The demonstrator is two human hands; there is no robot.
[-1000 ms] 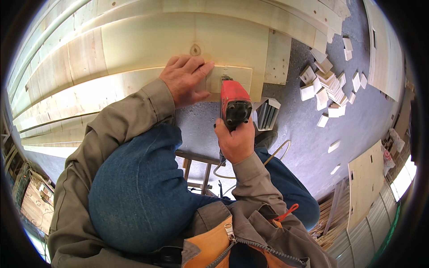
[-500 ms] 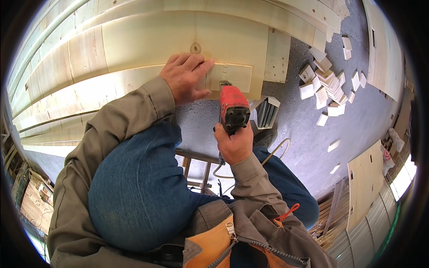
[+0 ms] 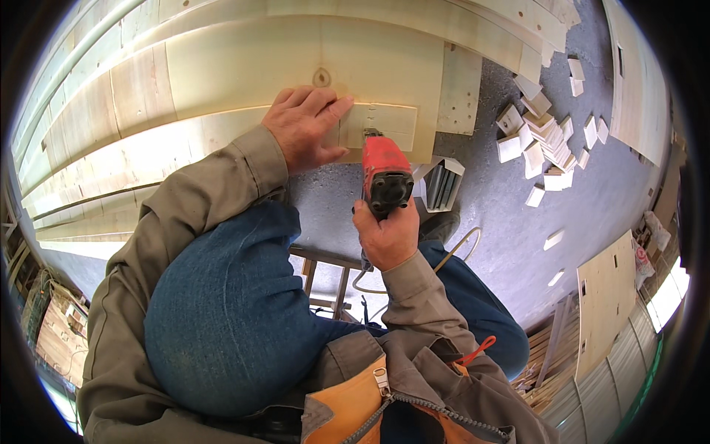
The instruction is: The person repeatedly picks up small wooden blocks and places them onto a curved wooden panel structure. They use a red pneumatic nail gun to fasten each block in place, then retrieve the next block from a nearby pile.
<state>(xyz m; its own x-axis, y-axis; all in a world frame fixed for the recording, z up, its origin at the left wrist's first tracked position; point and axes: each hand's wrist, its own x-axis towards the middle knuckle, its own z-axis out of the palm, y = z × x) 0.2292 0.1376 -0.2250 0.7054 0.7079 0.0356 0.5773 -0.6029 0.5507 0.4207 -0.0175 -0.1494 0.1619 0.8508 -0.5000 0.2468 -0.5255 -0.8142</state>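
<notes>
Left hand (image 3: 307, 127): one, laid palm down across the strip, fingers slightly parted and their tips past its far edge, thumb held apart; grasping nothing.
Right hand (image 3: 390, 235): one, closed round the handle of the tool.
Tool (image 3: 386, 159): red body, black rear cap, nose pointing away from the person, at the near side of the strip; whether the nose touches the wood is hard to tell from above.
Strip (image 3: 392, 118): pale wood, narrow, lying along the near part of the board, its right end beyond the tool.
Board (image 3: 296, 59): pale, wide, one knot above the left hand.
Box (image 3: 450, 170): open, dark strips inside, right of the tool.
Hose (image 3: 477, 235): pale, looped, right of the right hand.
Blocks (image 3: 543, 140): wooden, loosely heaped on the grey floor (image 3: 495, 214).
</notes>
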